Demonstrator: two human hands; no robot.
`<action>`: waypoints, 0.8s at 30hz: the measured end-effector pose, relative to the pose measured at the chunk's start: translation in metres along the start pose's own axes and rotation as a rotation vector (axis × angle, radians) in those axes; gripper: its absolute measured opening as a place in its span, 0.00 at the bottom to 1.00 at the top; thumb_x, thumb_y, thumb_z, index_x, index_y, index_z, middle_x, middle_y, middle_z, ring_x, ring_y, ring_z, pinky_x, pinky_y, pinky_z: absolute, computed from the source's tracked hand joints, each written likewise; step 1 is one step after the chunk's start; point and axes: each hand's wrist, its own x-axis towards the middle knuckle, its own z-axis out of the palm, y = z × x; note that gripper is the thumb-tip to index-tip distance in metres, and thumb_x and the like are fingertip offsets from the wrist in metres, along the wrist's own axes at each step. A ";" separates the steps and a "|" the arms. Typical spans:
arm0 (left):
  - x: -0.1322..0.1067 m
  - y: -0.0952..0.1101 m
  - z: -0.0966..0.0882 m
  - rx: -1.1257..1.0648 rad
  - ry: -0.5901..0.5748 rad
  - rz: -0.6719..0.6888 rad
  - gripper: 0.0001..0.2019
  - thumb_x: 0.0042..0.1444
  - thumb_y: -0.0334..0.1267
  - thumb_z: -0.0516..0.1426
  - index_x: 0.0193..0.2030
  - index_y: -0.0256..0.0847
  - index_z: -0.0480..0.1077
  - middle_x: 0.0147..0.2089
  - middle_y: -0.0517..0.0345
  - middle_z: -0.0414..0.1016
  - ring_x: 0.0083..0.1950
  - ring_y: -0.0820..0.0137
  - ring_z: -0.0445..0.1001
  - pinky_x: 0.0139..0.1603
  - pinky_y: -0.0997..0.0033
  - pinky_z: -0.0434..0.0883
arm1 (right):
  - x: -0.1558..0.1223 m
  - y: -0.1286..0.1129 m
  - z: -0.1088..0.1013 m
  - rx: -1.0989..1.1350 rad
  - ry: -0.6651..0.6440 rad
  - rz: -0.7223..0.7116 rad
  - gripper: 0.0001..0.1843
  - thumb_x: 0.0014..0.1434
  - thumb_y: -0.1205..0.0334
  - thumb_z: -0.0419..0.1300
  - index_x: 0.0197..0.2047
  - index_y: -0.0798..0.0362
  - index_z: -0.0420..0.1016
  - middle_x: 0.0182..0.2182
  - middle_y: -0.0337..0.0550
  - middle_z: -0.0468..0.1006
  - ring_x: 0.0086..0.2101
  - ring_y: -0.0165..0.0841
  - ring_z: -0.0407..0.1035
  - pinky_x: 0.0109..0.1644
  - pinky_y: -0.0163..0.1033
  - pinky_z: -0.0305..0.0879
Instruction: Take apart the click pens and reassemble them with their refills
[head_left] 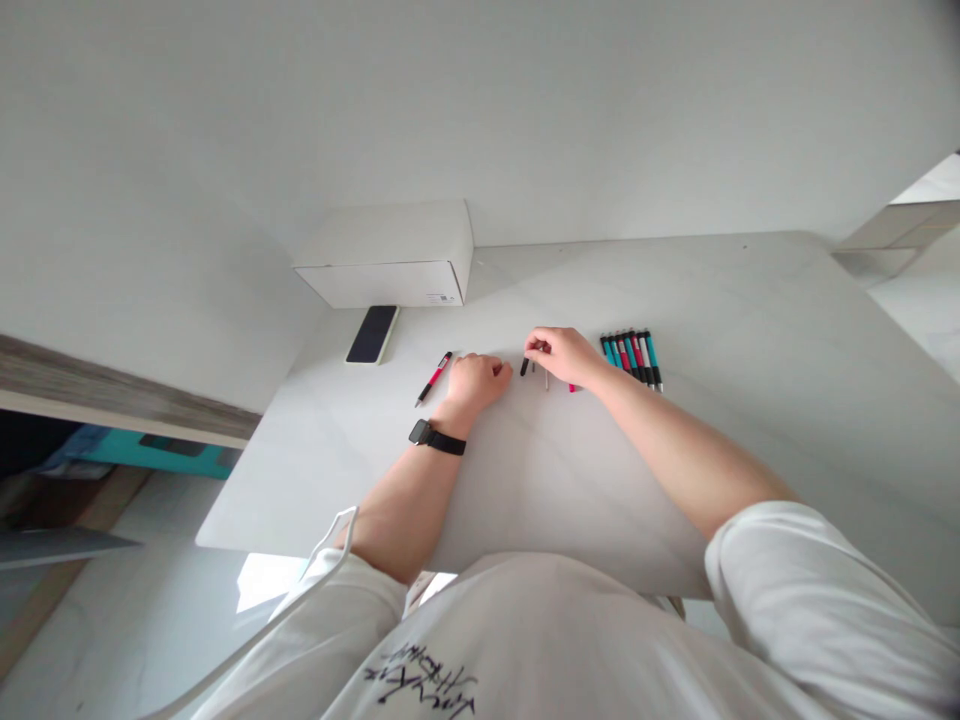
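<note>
My left hand (478, 381) rests on the white table (750, 330) with its fingers curled; what it holds, if anything, is hidden. A black watch sits on that wrist. My right hand (562, 352) is pinched on small pen parts (534, 367), a black piece and a thin light one, which stick out below its fingers. A bit of red pen part (573, 387) shows under the right hand. A red and black pen (434, 378) lies just left of my left hand. A row of several teal, red and black pens (632, 358) lies right of my right hand.
A white cardboard box (390, 255) stands at the table's far left against the wall. A dark phone (372, 334) lies face up in front of it. The table's near edge runs by my body; a floor and a teal object lie lower left.
</note>
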 end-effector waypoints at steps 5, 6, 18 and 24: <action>0.002 -0.008 0.000 -0.198 0.026 -0.060 0.23 0.66 0.47 0.50 0.22 0.40 0.71 0.23 0.54 0.70 0.27 0.67 0.62 0.32 0.64 0.50 | 0.000 0.002 0.003 -0.014 -0.008 0.007 0.04 0.65 0.58 0.65 0.39 0.47 0.81 0.35 0.38 0.83 0.34 0.33 0.73 0.40 0.38 0.63; 0.002 -0.010 0.000 -0.248 0.029 -0.091 0.23 0.67 0.47 0.49 0.22 0.41 0.69 0.22 0.55 0.68 0.26 0.68 0.61 0.32 0.65 0.50 | 0.000 0.002 0.004 -0.014 -0.014 0.009 0.04 0.65 0.58 0.65 0.40 0.47 0.81 0.35 0.38 0.83 0.34 0.33 0.73 0.40 0.38 0.63; 0.011 -0.016 0.001 -0.593 0.152 -0.290 0.23 0.70 0.51 0.48 0.24 0.43 0.56 0.24 0.59 0.59 0.28 0.69 0.59 0.30 0.67 0.53 | 0.007 -0.008 0.024 -0.186 -0.057 0.048 0.05 0.66 0.59 0.65 0.42 0.46 0.83 0.37 0.41 0.85 0.38 0.36 0.76 0.43 0.39 0.63; 0.010 -0.016 0.002 -0.772 0.224 -0.312 0.28 0.72 0.59 0.46 0.23 0.44 0.53 0.23 0.60 0.54 0.26 0.70 0.55 0.30 0.65 0.53 | 0.010 -0.007 0.023 -0.203 0.042 -0.006 0.04 0.64 0.64 0.64 0.40 0.48 0.82 0.40 0.44 0.85 0.41 0.39 0.75 0.48 0.42 0.63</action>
